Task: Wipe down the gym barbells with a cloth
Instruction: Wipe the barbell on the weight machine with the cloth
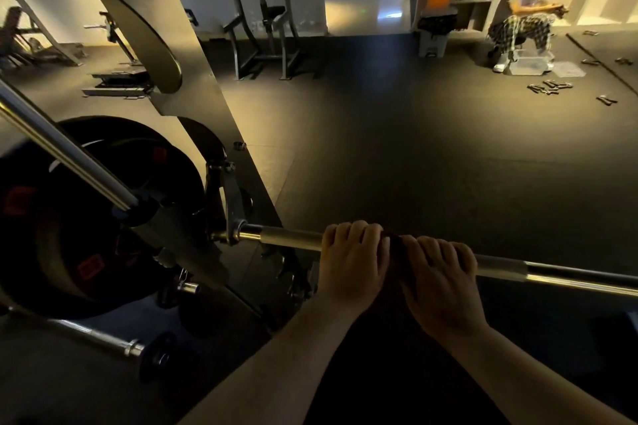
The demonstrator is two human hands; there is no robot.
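A steel barbell (290,239) runs across the lower part of the view, from a rack fitting on the left to the right edge. My left hand (352,260) and my right hand (440,276) sit side by side on its shaft, fingers curled over the top. Between them a dark cloth (395,243) is wrapped round the bar, mostly hidden under my fingers. Both hands appear to grip the cloth against the bar.
Black weight plates (69,217) hang on the rack at left, crossed by a second chrome bar (69,148). Another short bar (103,338) lies lower left. A bench frame (262,24) stands behind. A person (524,17) crouches at far right among small parts on the dark floor (414,148).
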